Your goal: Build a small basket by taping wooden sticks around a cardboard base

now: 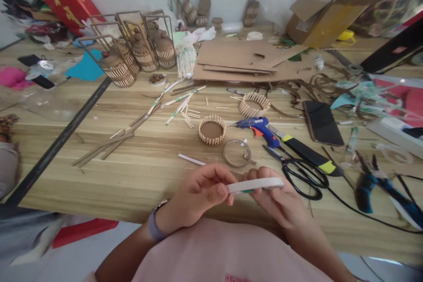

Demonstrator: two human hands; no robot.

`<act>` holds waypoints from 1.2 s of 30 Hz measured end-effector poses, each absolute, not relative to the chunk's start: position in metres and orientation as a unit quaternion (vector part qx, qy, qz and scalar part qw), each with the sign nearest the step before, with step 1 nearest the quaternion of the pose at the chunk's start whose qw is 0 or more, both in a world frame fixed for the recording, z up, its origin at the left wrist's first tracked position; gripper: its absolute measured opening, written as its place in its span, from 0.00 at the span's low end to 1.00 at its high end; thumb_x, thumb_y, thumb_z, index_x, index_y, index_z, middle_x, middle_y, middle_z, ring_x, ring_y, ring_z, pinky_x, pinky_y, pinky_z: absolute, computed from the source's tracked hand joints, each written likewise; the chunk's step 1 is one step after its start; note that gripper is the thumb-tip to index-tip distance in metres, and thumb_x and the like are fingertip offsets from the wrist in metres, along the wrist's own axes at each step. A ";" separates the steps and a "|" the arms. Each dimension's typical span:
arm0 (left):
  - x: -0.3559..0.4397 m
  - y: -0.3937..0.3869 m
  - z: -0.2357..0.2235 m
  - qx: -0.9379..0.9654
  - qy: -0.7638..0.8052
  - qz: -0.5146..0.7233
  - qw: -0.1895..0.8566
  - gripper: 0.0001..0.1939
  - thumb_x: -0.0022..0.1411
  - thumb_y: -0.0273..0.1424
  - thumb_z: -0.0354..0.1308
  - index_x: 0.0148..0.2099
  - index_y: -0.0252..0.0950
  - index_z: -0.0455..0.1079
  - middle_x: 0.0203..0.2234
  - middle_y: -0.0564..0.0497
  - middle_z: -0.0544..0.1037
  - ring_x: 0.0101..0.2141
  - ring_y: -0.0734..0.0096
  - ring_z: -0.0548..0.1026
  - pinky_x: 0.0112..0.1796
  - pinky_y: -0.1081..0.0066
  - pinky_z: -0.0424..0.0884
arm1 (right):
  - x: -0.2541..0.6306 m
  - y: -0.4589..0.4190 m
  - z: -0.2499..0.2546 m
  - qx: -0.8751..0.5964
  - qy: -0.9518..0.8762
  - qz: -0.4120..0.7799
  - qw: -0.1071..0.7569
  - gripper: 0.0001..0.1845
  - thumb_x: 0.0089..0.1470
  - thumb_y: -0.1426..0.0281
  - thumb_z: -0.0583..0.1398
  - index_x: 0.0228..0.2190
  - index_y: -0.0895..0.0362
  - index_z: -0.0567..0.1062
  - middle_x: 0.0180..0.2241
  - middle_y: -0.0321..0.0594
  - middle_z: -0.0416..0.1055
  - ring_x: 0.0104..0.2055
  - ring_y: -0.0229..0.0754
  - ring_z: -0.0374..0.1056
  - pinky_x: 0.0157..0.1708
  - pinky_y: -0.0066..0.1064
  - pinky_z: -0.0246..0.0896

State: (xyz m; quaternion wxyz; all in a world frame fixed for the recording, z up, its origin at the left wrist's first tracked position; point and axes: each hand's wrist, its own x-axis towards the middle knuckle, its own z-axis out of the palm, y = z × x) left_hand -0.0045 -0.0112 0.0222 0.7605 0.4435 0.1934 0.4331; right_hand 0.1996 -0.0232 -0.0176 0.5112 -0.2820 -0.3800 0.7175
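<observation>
Near the table's front edge, a roll of white tape (256, 183) is held edge-on between my two hands. My left hand (205, 189) pinches its left end between thumb and fingers. Around the right end and underside curl the fingers of my right hand (276, 198). Just beyond lies a thin ring (224, 153), with a round brown base (212, 129) edged by short upright sticks behind it. A thin white strip (191, 159) lies by my left hand. Black-handled scissors (304, 178) rest to the right of my right hand.
A blue glue gun (261, 128), a utility knife (307, 152), a phone (323, 122) and pliers (380, 185) lie right. Another stick-edged ring (254, 105) is farther back. Cardboard sheets (238, 55) and several stick-sided lantern-like models (119, 70) stand behind. At far left a person's arm (6, 163) shows.
</observation>
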 end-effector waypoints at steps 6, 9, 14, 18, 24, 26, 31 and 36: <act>-0.005 -0.010 0.024 0.432 0.241 0.421 0.760 0.11 0.67 0.37 0.57 0.38 0.35 0.74 0.27 0.52 0.74 0.34 0.68 0.71 0.42 0.68 0.63 | 0.209 -0.029 -0.002 -0.349 -0.397 0.674 0.516 0.19 0.53 0.52 0.63 0.24 0.53 0.70 0.23 0.34 0.63 0.31 0.42 0.62 0.34 0.33 0.60; -0.008 -0.008 0.029 0.512 0.323 0.358 0.711 0.18 0.70 0.42 0.50 0.40 0.35 0.74 0.26 0.52 0.74 0.30 0.70 0.69 0.37 0.70 0.63 | 0.211 -0.028 0.015 -0.423 -0.520 0.617 0.411 0.21 0.56 0.50 0.60 0.25 0.54 0.71 0.25 0.35 0.65 0.28 0.39 0.60 0.29 0.30 0.56; -0.008 -0.006 0.040 0.631 0.379 0.236 0.635 0.22 0.66 0.50 0.52 0.35 0.36 0.69 0.22 0.56 0.65 0.23 0.75 0.60 0.24 0.73 0.53 | 0.204 -0.026 0.029 -0.441 -0.659 0.551 0.259 0.19 0.61 0.53 0.56 0.29 0.55 0.73 0.27 0.37 0.69 0.30 0.39 0.63 0.31 0.30 0.58; -0.008 -0.005 0.040 0.604 0.374 0.278 0.646 0.24 0.64 0.53 0.52 0.29 0.37 0.63 0.20 0.58 0.59 0.22 0.76 0.54 0.23 0.73 0.51 | 0.201 -0.027 0.026 -0.420 -0.649 0.570 0.279 0.19 0.59 0.52 0.58 0.30 0.55 0.74 0.26 0.36 0.70 0.29 0.38 0.63 0.30 0.29 0.58; -0.008 -0.008 0.022 0.527 0.318 0.396 0.682 0.24 0.65 0.52 0.54 0.28 0.37 0.60 0.20 0.58 0.60 0.23 0.75 0.56 0.27 0.71 0.54 | 0.204 -0.029 0.020 -0.365 -0.607 0.630 0.318 0.20 0.59 0.51 0.59 0.29 0.55 0.73 0.25 0.35 0.67 0.28 0.38 0.62 0.29 0.30 0.56; -0.006 -0.009 0.017 0.510 0.302 0.437 0.677 0.23 0.66 0.51 0.53 0.29 0.37 0.60 0.20 0.58 0.59 0.23 0.74 0.56 0.29 0.71 0.55 | 0.204 -0.031 0.020 -0.331 -0.611 0.644 0.319 0.20 0.60 0.52 0.57 0.30 0.55 0.73 0.26 0.36 0.68 0.30 0.39 0.63 0.31 0.31 0.58; -0.009 -0.011 0.019 0.574 0.343 0.475 0.573 0.16 0.70 0.43 0.52 0.33 0.37 0.66 0.28 0.53 0.67 0.31 0.70 0.66 0.38 0.68 0.63 | 0.203 -0.036 0.027 -0.340 -0.649 0.581 0.354 0.19 0.63 0.53 0.55 0.29 0.54 0.70 0.25 0.36 0.66 0.29 0.38 0.63 0.30 0.31 0.58; -0.019 -0.015 0.031 0.742 0.342 0.468 0.336 0.06 0.68 0.30 0.57 0.45 0.39 0.74 0.40 0.46 0.73 0.43 0.63 0.71 0.46 0.63 0.68 | 0.199 -0.039 0.035 -0.406 -0.715 0.440 0.363 0.13 0.64 0.62 0.54 0.30 0.54 0.71 0.25 0.36 0.67 0.28 0.38 0.63 0.27 0.29 0.58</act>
